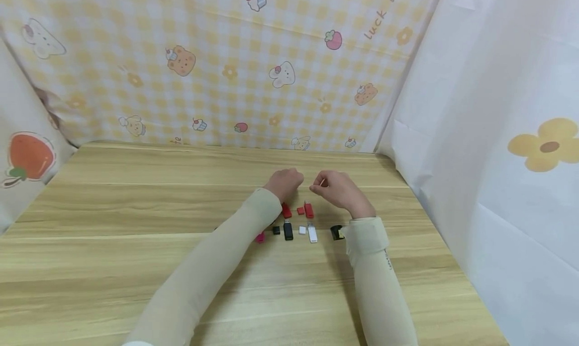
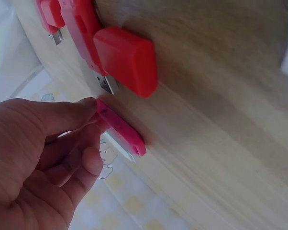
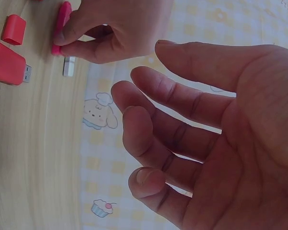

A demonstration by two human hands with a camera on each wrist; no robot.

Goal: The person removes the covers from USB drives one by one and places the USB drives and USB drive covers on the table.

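My left hand (image 1: pixel 285 183) pinches a slim pink piece (image 2: pixel 122 128) between thumb and fingertips, low over the wood. A silver-white piece (image 3: pixel 69 66) lies close by its end; whether they join I cannot tell. My right hand (image 1: pixel 340 191), to the right, holds nothing; its fingers (image 3: pixel 170 115) are loosely bent with the thumb apart. Nearer the body than the hands lie a red USB stick (image 1: pixel 309 210) with bare metal plug and a separate red cap (image 1: pixel 300 211). Another red piece (image 1: pixel 287 211) shows partly beside the left wrist.
A black stick (image 1: pixel 288 230) and black cap (image 1: pixel 276 230) lie beside a white cap (image 1: pixel 302 230) and white stick (image 1: pixel 312 233). A black item (image 1: pixel 336 232) is by the right sleeve, a pink one (image 1: pixel 260 237) by the left. Patterned cloth (image 1: pixel 226 75) stands behind the table.
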